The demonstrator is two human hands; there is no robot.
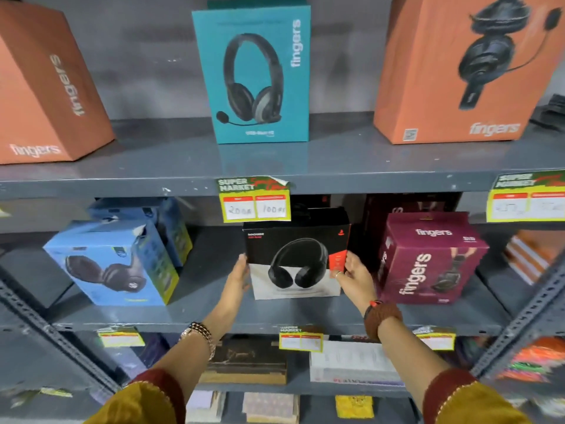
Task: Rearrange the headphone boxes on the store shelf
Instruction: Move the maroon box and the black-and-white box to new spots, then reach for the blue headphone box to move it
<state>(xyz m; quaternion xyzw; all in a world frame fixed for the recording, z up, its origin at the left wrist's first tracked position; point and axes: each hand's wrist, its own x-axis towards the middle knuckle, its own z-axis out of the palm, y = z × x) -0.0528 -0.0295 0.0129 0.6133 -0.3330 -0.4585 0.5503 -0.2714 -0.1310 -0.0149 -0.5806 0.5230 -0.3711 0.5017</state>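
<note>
A black and white headphone box [295,261] stands in the middle of the grey middle shelf [275,316]. My left hand [240,275] presses flat against its left side and my right hand [354,275] grips its right edge by the red tab. To its left sits a light blue headphone box [113,264], turned at an angle, with another blue box behind it. On the right a maroon "fingers" box [431,258] stands close to my right hand. The upper shelf [275,166] carries a teal headset box [255,75] between two orange "fingers" boxes [46,87] [464,71].
Yellow price tags [255,198] [526,198] hang from the upper shelf's front edge, the middle one just above the black box. Dark boxes stand behind the black and maroon ones. Perforated steel uprights [519,325] flank the shelf. Lower shelves hold flat packs and papers [351,362].
</note>
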